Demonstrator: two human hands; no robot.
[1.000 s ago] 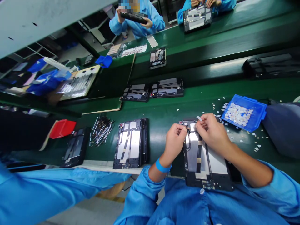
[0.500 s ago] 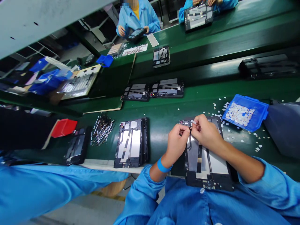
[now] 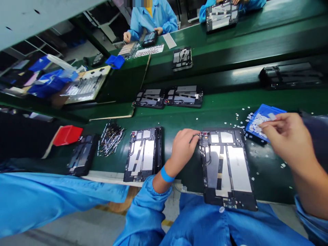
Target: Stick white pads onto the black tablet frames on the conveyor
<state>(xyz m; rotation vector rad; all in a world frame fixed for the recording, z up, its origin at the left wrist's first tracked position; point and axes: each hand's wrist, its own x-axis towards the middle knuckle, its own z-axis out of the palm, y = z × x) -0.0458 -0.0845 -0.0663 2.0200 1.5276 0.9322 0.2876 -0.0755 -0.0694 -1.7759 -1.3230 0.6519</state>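
Note:
An opened tablet [image 3: 239,167], its batteries and cables exposed, lies in front of me, its lower edge overhanging the bench edge. At its upper left corner, my left hand [image 3: 183,147] is closed, thumb and forefinger gripping the rim. My right hand [image 3: 292,140] is over on the right with thumb and forefinger pinched. A small pale strip [image 3: 271,117] sticks out from those fingertips; its kind is unclear. Beneath that hand, partly covered by it, is a blue tray [image 3: 265,110] holding many small white pieces [image 3: 256,124].
White pieces lie scattered around the tray. To the left are stacked opened tablets [image 3: 140,155], a pile of thin strips [image 3: 111,138], a red bin [image 3: 68,135] and a dark tablet [image 3: 83,155]. More tablets [image 3: 184,95] lie farther back. Co-workers [image 3: 153,20] sit across the bench.
My right hand has left the tablet and moved right to the blue tray, pale strip in its fingers. My left hand has shifted left to the tablet's corner.

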